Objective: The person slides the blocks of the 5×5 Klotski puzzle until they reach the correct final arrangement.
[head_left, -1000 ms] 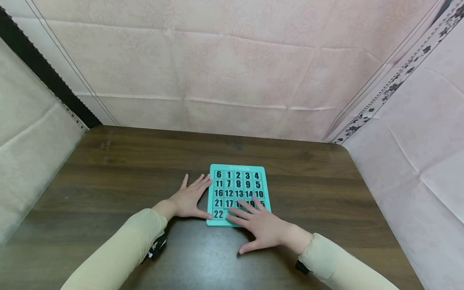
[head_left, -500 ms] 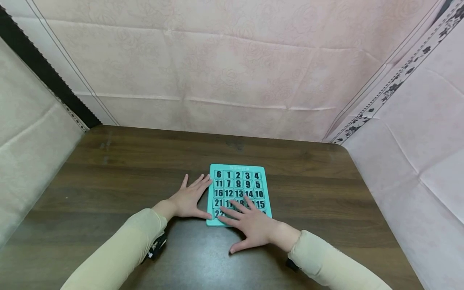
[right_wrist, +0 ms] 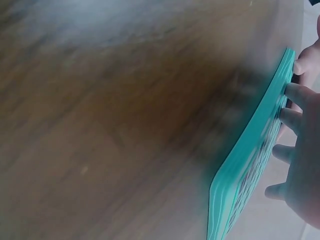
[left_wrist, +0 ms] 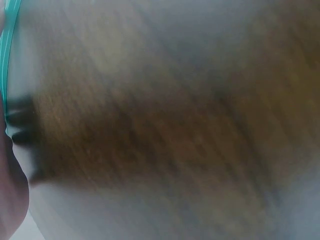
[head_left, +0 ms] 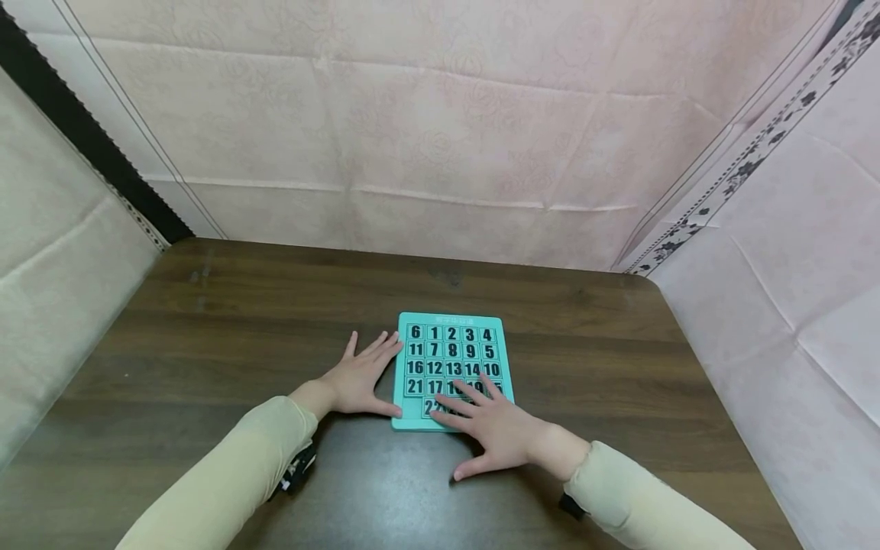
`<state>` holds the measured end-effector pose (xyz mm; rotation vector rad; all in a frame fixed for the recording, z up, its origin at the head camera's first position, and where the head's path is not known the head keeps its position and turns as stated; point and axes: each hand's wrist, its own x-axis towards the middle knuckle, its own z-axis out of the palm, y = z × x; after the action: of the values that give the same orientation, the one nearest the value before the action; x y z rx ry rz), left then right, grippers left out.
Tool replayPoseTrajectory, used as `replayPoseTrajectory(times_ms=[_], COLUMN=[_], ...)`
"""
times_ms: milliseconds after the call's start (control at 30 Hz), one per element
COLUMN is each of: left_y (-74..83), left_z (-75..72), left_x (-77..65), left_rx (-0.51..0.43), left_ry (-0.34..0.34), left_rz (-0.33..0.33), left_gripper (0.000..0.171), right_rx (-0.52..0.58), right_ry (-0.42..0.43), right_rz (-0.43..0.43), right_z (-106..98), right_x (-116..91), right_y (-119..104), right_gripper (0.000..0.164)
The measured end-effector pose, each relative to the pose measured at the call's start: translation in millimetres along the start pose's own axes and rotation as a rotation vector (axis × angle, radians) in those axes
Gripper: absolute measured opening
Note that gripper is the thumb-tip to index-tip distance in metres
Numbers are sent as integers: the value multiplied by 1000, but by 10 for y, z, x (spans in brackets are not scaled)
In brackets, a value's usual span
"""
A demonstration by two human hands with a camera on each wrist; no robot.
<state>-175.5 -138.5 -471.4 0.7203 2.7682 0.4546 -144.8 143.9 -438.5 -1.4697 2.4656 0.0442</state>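
A turquoise number slide puzzle [head_left: 454, 350] lies flat on the table, its tiles in rows with black numerals. My left hand [head_left: 354, 383] rests along its left side, fingers spread, fingertips at the upper left edge and thumb at the lower left corner. Over the lower right part, my right hand [head_left: 498, 432] spreads its straight fingers onto the tiles, covering several of them. Bare turquoise shows in the bottom left slot, with a partly covered tile to its right. In the right wrist view, fingertips of the right hand [right_wrist: 305, 155] meet the puzzle's face.
The dark wooden table [head_left: 275, 305] extends around the puzzle on all sides. Pale patterned cloth [head_left: 440, 137] hangs behind it, with more cloth panels at left and right. Dark wrist devices show beneath both sleeves.
My right hand slid left across the bottom row, then back right. The tile numbered 22 has moved right out of the bottom left slot. My left hand stayed put.
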Motion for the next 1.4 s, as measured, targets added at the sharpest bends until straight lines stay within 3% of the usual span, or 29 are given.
replayPoseTrajectory(times_ms=[367, 733, 933, 1400], left_y=[-18, -2, -2, -10], left_z=[16, -6, -6, 3], left_x=[11, 7, 12, 10], left_rx=[9, 0, 0, 6], left_ry=[4, -13, -20, -10], left_rz=[4, -2, -4, 0], left_gripper=[112, 111, 111, 112], right_rx=[29, -8, -22, -35], right_ry=[3, 5, -4, -19], right_rz=[-21, 45, 40, -5], right_z=[-46, -156, -148, -74], right_x=[-27, 246, 356, 270], right_y=[78, 105, 89, -15], right_gripper=[80, 82, 83, 84])
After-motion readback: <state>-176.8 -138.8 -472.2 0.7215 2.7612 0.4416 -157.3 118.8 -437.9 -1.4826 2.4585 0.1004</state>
